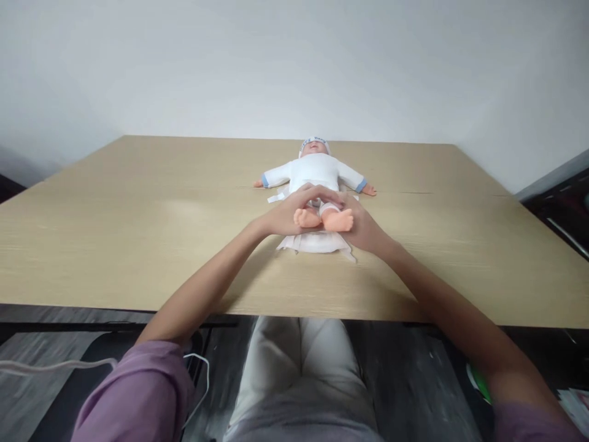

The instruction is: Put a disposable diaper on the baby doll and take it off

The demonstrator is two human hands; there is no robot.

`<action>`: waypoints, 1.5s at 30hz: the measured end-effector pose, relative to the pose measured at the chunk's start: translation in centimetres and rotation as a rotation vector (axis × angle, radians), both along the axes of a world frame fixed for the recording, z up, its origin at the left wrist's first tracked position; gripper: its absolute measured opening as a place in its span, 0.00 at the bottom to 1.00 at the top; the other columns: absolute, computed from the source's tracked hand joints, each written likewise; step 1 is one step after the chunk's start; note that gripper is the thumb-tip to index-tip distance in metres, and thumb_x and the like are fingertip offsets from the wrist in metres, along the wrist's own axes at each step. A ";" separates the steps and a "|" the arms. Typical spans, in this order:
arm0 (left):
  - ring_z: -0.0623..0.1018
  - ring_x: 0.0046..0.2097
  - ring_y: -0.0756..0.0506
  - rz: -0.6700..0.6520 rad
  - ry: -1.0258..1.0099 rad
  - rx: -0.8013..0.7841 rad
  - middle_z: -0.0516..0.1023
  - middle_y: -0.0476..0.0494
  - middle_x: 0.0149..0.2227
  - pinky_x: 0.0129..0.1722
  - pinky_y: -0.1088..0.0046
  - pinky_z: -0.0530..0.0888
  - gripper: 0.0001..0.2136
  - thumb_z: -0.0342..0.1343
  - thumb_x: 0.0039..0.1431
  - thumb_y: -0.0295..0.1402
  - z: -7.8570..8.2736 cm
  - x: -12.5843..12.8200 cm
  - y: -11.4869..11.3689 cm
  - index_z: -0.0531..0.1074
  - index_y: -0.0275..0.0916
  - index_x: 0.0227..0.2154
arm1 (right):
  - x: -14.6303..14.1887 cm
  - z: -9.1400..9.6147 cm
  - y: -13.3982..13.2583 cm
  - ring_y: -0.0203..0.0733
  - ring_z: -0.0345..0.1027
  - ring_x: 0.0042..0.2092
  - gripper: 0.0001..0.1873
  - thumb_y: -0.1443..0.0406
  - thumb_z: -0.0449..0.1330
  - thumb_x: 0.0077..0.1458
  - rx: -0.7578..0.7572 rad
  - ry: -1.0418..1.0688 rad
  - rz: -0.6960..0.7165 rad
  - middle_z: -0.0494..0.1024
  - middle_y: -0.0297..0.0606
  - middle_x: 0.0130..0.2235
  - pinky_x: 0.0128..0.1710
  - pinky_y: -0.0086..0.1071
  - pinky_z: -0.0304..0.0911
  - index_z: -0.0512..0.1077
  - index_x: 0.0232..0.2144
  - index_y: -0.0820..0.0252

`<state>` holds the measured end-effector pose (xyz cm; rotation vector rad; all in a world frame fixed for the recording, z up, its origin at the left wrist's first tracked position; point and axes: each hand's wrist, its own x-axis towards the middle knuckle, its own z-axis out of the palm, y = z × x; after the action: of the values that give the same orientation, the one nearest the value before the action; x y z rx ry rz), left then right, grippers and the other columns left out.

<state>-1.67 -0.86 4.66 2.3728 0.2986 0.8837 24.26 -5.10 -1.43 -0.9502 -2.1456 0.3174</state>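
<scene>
A baby doll (315, 170) in a white long-sleeved top with blue cuffs lies on its back, head away from me and bare feet toward me. Its arms are spread out to both sides. My left hand (288, 215) curls over the doll's legs from the left, fingers reaching across above the feet. From the right, my right hand (363, 224) closes around the legs; its fingers are partly hidden behind the feet. Beneath the doll a white diaper (315, 244) lies unfolded, its front edge toward me and tabs showing at both sides of the waist.
The doll lies on a light wooden table (138, 245) against a pale wall (276, 67). Below the table's near edge are my legs in light trousers (299, 368). A white cable (59, 366) runs at lower left. Dark objects stand at the right edge.
</scene>
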 end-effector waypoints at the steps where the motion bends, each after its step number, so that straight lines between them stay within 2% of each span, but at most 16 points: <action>1: 0.81 0.63 0.33 0.005 0.012 0.014 0.82 0.40 0.63 0.62 0.51 0.78 0.23 0.67 0.65 0.40 -0.2 -0.6 -0.2 0.76 0.48 0.62 | 0.1 0.1 0.1 0.61 0.67 0.73 0.32 0.56 0.61 0.74 0.026 -0.020 0.035 0.73 0.47 0.72 0.74 0.62 0.66 0.63 0.75 0.47; 5: 0.79 0.67 0.31 0.089 0.148 0.126 0.81 0.36 0.63 0.68 0.45 0.75 0.26 0.69 0.66 0.44 -2.0 -4.3 -0.1 0.75 0.46 0.64 | 2.2 -0.1 0.4 0.58 0.67 0.74 0.26 0.62 0.54 0.75 0.113 -0.166 0.127 0.75 0.45 0.70 0.75 0.61 0.65 0.71 0.71 0.46; 9: 0.68 0.77 0.28 0.125 0.248 0.220 0.81 0.35 0.65 0.75 0.39 0.68 0.22 0.67 0.69 0.43 -5.6 -7.9 0.7 0.75 0.43 0.62 | 4.6 -1.6 0.3 0.53 0.67 0.74 0.30 0.74 0.49 0.72 0.187 -0.306 0.142 0.77 0.44 0.68 0.74 0.59 0.67 0.77 0.65 0.46; 12: 0.64 0.79 0.28 0.094 0.238 0.275 0.78 0.34 0.69 0.76 0.39 0.68 0.27 0.69 0.68 0.45 -8.0 -9.1 1.2 0.74 0.44 0.65 | 5.2 -2.9 0.5 0.54 0.68 0.73 0.28 0.76 0.51 0.70 0.218 -0.329 0.144 0.77 0.46 0.67 0.72 0.58 0.69 0.80 0.60 0.48; 14: 0.64 0.79 0.28 0.084 0.239 0.291 0.76 0.34 0.71 0.76 0.39 0.69 0.29 0.69 0.69 0.46 -8.7 -9.3 1.2 0.72 0.45 0.68 | 5.2 -3.5 0.7 0.55 0.69 0.72 0.27 0.76 0.53 0.69 0.230 -0.335 0.140 0.77 0.47 0.66 0.72 0.59 0.70 0.81 0.59 0.49; 19: 0.66 0.79 0.28 0.121 0.346 0.331 0.73 0.37 0.74 0.76 0.39 0.67 0.28 0.66 0.71 0.44 -7.8 -9.9 0.7 0.71 0.49 0.71 | 5.1 -3.6 0.4 0.54 0.68 0.74 0.28 0.77 0.51 0.70 0.202 -0.355 0.113 0.78 0.46 0.67 0.72 0.57 0.70 0.81 0.58 0.50; 25: 0.66 0.78 0.29 0.124 0.387 0.393 0.71 0.41 0.76 0.75 0.41 0.68 0.29 0.62 0.73 0.36 -7.3 -10.3 0.2 0.68 0.52 0.74 | 5.5 -2.4 0.0 0.52 0.71 0.71 0.24 0.70 0.50 0.75 0.067 -0.284 0.118 0.79 0.43 0.67 0.72 0.56 0.69 0.82 0.58 0.47; 28: 0.67 0.77 0.30 0.138 0.429 0.364 0.73 0.42 0.75 0.73 0.41 0.69 0.24 0.58 0.76 0.33 -7.1 -10.1 0.2 0.70 0.51 0.72 | 4.8 -1.3 -0.8 0.53 0.73 0.70 0.24 0.67 0.48 0.78 0.016 -0.304 0.078 0.80 0.43 0.66 0.77 0.62 0.60 0.82 0.58 0.48; 31: 0.68 0.75 0.31 0.146 0.476 0.295 0.74 0.43 0.74 0.73 0.43 0.68 0.21 0.52 0.78 0.31 -6.2 -9.8 -0.1 0.73 0.50 0.69 | 3.1 -0.5 -2.5 0.59 0.72 0.70 0.22 0.57 0.53 0.78 0.028 -0.389 -0.006 0.79 0.49 0.66 0.81 0.69 0.47 0.77 0.66 0.53; 34: 0.70 0.72 0.33 0.164 0.490 0.194 0.76 0.42 0.71 0.72 0.45 0.68 0.21 0.43 0.81 0.34 -4.9 -9.2 -0.8 0.73 0.47 0.68 | 1.4 -0.7 -4.3 0.66 0.66 0.74 0.40 0.44 0.62 0.72 0.082 -0.502 -0.092 0.75 0.56 0.70 0.81 0.70 0.45 0.69 0.74 0.60; 36: 0.71 0.67 0.31 0.232 0.500 0.151 0.78 0.39 0.67 0.69 0.44 0.69 0.21 0.42 0.82 0.43 -4.3 -8.3 -1.7 0.73 0.45 0.66 | 0.8 -1.4 -5.1 0.69 0.63 0.76 0.47 0.40 0.64 0.69 0.116 -0.550 -0.127 0.72 0.57 0.72 0.81 0.70 0.46 0.65 0.77 0.60; 38: 0.71 0.64 0.28 0.326 0.511 0.174 0.78 0.35 0.63 0.69 0.40 0.67 0.29 0.51 0.76 0.60 -4.5 -7.1 -2.5 0.74 0.43 0.64 | 0.6 -2.0 -5.4 0.67 0.63 0.76 0.43 0.45 0.62 0.72 0.133 -0.572 -0.157 0.71 0.56 0.73 0.80 0.70 0.47 0.63 0.78 0.59; 40: 0.70 0.63 0.24 0.417 0.499 0.249 0.77 0.31 0.63 0.71 0.34 0.63 0.40 0.60 0.63 0.71 -5.3 -5.9 -3.2 0.76 0.41 0.61 | 0.6 -2.3 -5.3 0.64 0.65 0.74 0.33 0.55 0.58 0.75 0.137 -0.570 -0.173 0.72 0.54 0.72 0.80 0.69 0.48 0.66 0.77 0.56; 41: 0.69 0.63 0.23 0.454 0.486 0.285 0.77 0.30 0.62 0.71 0.33 0.61 0.41 0.62 0.60 0.72 -5.8 -5.4 -3.4 0.76 0.40 0.60 | 0.7 -2.3 -5.1 0.62 0.67 0.73 0.29 0.60 0.57 0.75 0.137 -0.551 -0.178 0.74 0.52 0.71 0.80 0.69 0.47 0.69 0.74 0.54; 42: 0.70 0.62 0.23 0.485 0.471 0.308 0.77 0.29 0.61 0.71 0.33 0.61 0.37 0.62 0.63 0.68 -6.2 -5.1 -3.4 0.76 0.40 0.58 | 0.7 -2.2 -4.9 0.61 0.69 0.70 0.27 0.63 0.55 0.75 0.135 -0.520 -0.181 0.76 0.50 0.69 0.80 0.70 0.46 0.72 0.71 0.52; 45: 0.73 0.56 0.28 0.549 0.430 0.296 0.81 0.34 0.51 0.67 0.37 0.66 0.17 0.56 0.74 0.51 -6.3 -4.6 -2.4 0.78 0.43 0.48 | 0.7 -1.4 -3.7 0.58 0.76 0.60 0.21 0.67 0.53 0.73 0.099 -0.389 -0.199 0.82 0.45 0.59 0.80 0.72 0.44 0.80 0.59 0.49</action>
<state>-6.28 -3.24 -1.65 2.8014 1.0973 0.6644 24.97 -8.76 -2.87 -1.2353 -2.3596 -0.0795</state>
